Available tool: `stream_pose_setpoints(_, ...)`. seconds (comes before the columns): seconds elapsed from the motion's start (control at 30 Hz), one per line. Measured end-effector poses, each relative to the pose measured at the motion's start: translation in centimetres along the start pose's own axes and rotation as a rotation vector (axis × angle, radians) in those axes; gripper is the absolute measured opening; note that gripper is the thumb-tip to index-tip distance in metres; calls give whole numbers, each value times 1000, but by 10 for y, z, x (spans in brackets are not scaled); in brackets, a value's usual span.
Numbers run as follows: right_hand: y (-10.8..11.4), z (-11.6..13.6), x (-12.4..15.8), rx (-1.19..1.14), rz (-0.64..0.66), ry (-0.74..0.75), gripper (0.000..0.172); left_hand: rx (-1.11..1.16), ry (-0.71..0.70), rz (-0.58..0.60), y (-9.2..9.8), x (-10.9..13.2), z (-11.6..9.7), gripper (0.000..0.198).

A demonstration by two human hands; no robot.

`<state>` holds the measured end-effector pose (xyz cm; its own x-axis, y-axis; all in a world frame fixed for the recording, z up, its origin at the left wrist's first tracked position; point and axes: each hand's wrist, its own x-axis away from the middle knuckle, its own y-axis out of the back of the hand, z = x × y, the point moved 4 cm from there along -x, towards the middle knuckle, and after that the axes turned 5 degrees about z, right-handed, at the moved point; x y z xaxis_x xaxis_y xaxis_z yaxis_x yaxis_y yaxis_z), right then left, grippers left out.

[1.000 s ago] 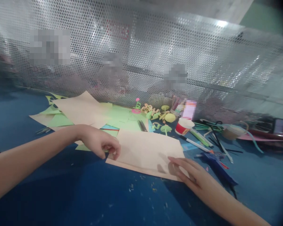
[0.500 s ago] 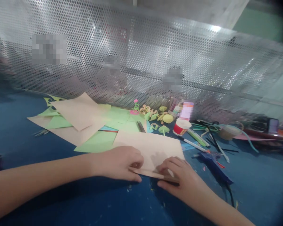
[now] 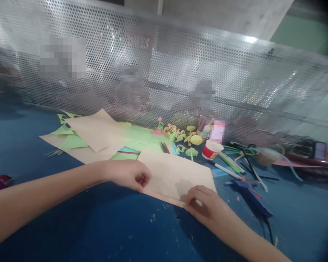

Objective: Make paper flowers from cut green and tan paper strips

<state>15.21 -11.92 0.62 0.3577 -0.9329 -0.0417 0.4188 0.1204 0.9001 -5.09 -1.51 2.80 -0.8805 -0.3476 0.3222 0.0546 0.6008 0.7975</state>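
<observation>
A cream sheet of paper (image 3: 172,173) lies on the blue table between my hands, its near edge turned up in a narrow fold. At the left end of that edge, my left hand (image 3: 132,174) pinches the paper between curled fingers and thumb. My right hand (image 3: 203,203) grips the same edge towards its right end, thumb below and fingers bent over the top. Beyond the sheet are green paper (image 3: 142,136) and a pair of dark pointed tools (image 3: 164,147), whose kind I cannot make out.
Loose cream sheets (image 3: 95,129) lie at the left. Small paper plant shapes (image 3: 196,140), a red-and-white paper cup (image 3: 211,150), pens (image 3: 226,169) and a blue glue gun (image 3: 251,198) with its cord are to the right. A perforated metal screen (image 3: 169,72) stands behind.
My left hand has moved left along the paper's near edge to its corner. My right hand stays near the right end, and the edge now lies flatter.
</observation>
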Motion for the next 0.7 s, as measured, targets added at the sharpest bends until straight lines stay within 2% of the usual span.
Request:
stream_pose_setpoints(0.1,0,-1,0,-31,12,0,9,-48,38,49,9,10,10,10)
stream_pose_setpoints(0.23,1,-1,1,-70,33,4,10,-5,32,114,17,19,23,10)
stream_pose_setpoints(0.4,1,0,1,-96,44,9,9,-24,62,187,26,25,27,17)
stream_pose_setpoints(0.47,2,2,1,-86,44,25,10,-40,88,168,35,26,27,20)
stream_pose_setpoints(0.57,15,8,3,-53,-7,49,12,43,116,1,55,26,32,25)
stream_pose_setpoints(0.63,37,13,6,-53,-104,26,13,205,131,-228,70,24,40,37)
stream_pose_setpoints(0.7,68,15,9,-106,-250,-39,11,444,96,-474,81,22,47,48)
